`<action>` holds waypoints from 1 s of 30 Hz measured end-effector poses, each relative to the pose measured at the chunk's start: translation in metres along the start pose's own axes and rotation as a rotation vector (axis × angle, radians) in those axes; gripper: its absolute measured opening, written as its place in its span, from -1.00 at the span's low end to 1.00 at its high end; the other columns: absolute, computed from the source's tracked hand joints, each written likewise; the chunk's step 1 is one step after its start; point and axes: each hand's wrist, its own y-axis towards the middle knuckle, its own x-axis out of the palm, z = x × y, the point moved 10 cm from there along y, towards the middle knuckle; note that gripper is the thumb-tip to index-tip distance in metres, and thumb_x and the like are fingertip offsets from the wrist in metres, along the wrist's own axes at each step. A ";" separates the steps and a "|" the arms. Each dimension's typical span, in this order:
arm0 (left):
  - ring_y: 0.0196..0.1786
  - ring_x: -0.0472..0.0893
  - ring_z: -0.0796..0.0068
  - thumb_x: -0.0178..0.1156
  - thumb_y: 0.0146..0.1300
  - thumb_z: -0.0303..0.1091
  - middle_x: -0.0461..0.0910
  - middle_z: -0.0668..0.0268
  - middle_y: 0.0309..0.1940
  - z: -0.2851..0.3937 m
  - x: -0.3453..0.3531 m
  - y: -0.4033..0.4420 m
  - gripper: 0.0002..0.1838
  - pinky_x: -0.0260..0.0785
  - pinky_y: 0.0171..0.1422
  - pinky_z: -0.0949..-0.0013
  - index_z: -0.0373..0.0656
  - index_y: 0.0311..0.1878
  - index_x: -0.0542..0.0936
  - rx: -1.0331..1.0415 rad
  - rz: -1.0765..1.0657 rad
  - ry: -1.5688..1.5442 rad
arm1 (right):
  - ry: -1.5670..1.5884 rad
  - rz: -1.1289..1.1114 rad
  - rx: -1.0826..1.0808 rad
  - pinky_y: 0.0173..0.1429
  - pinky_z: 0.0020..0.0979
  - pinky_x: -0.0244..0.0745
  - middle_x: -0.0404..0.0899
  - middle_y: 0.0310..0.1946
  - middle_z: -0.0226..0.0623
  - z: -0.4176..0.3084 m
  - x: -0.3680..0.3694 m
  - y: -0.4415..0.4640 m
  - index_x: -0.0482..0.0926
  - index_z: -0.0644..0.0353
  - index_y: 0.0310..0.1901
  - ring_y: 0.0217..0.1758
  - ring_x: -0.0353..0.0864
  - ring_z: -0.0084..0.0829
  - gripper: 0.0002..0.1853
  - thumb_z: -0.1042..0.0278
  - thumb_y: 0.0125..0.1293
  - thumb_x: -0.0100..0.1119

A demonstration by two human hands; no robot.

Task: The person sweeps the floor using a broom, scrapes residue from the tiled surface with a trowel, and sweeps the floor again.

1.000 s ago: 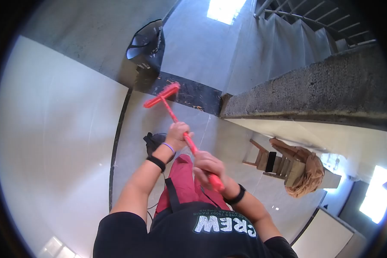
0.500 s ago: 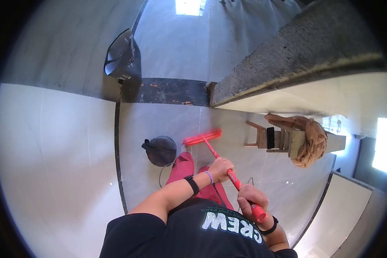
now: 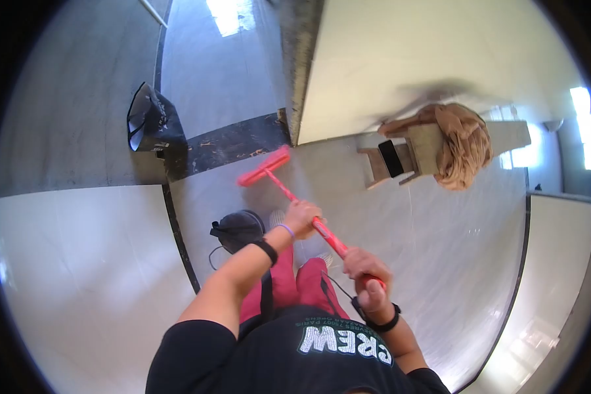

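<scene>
Head view: the left hand (image 3: 302, 218) and right hand (image 3: 369, 272) are both closed firmly around the handle of the red broom (image 3: 264, 172), held ahead of the feet. Left of the broom stand a round black container (image 3: 238, 231) and, farther off, a black bag (image 3: 156, 125). Right of it, a wooden stool (image 3: 423, 148) bears brown cloth (image 3: 465, 148) and a black slab (image 3: 391, 159); the wall (image 3: 433, 56) bounds the space beyond.

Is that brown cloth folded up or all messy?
Messy, not folded: the brown cloth lies in loose, crumpled wrinkles over the wooden furniture.
</scene>
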 end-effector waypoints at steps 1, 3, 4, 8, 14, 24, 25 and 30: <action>-0.45 0.50 0.20 0.28 -0.13 -0.23 0.42 0.31 -0.68 0.022 0.027 0.000 -0.75 0.28 -0.34 0.16 -0.02 -0.71 0.41 0.048 -0.044 -0.073 | 0.001 0.022 -0.001 -0.23 -0.25 0.29 0.36 -0.60 -0.17 -0.011 -0.013 -0.014 0.36 0.30 -0.55 -0.52 0.37 -0.32 -0.54 0.02 0.27 -0.13; -0.42 0.50 0.22 0.27 -0.09 -0.19 0.43 0.31 -0.65 0.069 0.077 0.001 -0.73 0.29 -0.31 0.17 -0.02 -0.70 0.41 0.074 -0.129 -0.160 | -0.126 0.021 0.071 -0.29 -0.30 0.27 0.36 -0.61 -0.21 -0.035 -0.044 -0.043 0.36 0.28 -0.57 -0.52 0.37 -0.33 -0.51 -0.04 0.27 -0.11; -0.39 0.51 0.22 0.27 -0.07 -0.17 0.44 0.30 -0.64 0.092 0.099 -0.002 -0.72 0.29 -0.28 0.18 -0.03 -0.69 0.41 0.047 -0.174 -0.178 | -0.131 0.034 0.066 -0.29 -0.30 0.27 0.36 -0.61 -0.21 -0.050 -0.057 -0.054 0.36 0.28 -0.57 -0.52 0.37 -0.33 -0.51 -0.04 0.27 -0.11; -0.30 0.50 0.24 0.25 -0.01 -0.14 0.45 0.28 -0.60 0.174 0.104 -0.003 -0.70 0.24 -0.10 0.13 -0.03 -0.69 0.41 0.064 -0.260 -0.324 | -0.208 -0.020 0.067 -0.29 -0.29 0.32 0.39 -0.58 -0.20 -0.101 -0.073 -0.082 0.39 0.27 -0.53 -0.51 0.37 -0.28 -0.60 0.04 0.20 -0.01; -0.36 0.50 0.27 0.23 -0.03 -0.16 0.44 0.33 -0.66 0.179 0.087 0.017 -0.69 0.19 -0.11 0.09 -0.05 -0.74 0.41 0.130 -0.191 -0.153 | -0.147 0.069 -0.014 -0.39 -0.30 0.29 0.36 -0.65 -0.26 -0.120 -0.096 -0.087 0.36 0.26 -0.56 -0.57 0.35 -0.32 -0.51 -0.07 0.25 -0.05; -0.41 0.51 0.18 0.22 -0.06 -0.14 0.47 0.28 -0.64 0.132 0.178 0.054 -0.68 0.28 -0.25 0.11 -0.07 -0.74 0.40 0.171 -0.242 -0.093 | -0.053 0.330 0.002 -0.21 -0.28 0.28 0.36 -0.58 -0.15 -0.038 -0.165 -0.118 0.36 0.36 -0.56 -0.48 0.33 -0.30 -0.84 0.42 -0.08 -0.13; -0.38 0.51 0.19 0.22 -0.06 -0.14 0.47 0.28 -0.61 0.153 0.183 0.047 -0.69 0.28 -0.22 0.11 -0.07 -0.73 0.41 0.175 -0.282 -0.114 | -0.045 0.347 0.034 -0.22 -0.29 0.27 0.35 -0.59 -0.16 -0.051 -0.169 -0.131 0.36 0.35 -0.56 -0.50 0.32 -0.32 -0.84 0.41 -0.09 -0.13; -0.28 0.51 0.22 0.17 0.00 -0.15 0.52 0.29 -0.55 0.237 0.168 0.013 -0.74 0.23 -0.05 0.07 -0.04 -0.68 0.48 0.210 -0.417 -0.212 | -0.132 0.320 -0.012 -0.23 -0.28 0.29 0.37 -0.61 -0.22 -0.125 -0.171 -0.152 0.36 0.30 -0.55 -0.52 0.37 -0.34 -0.76 0.29 0.14 -0.06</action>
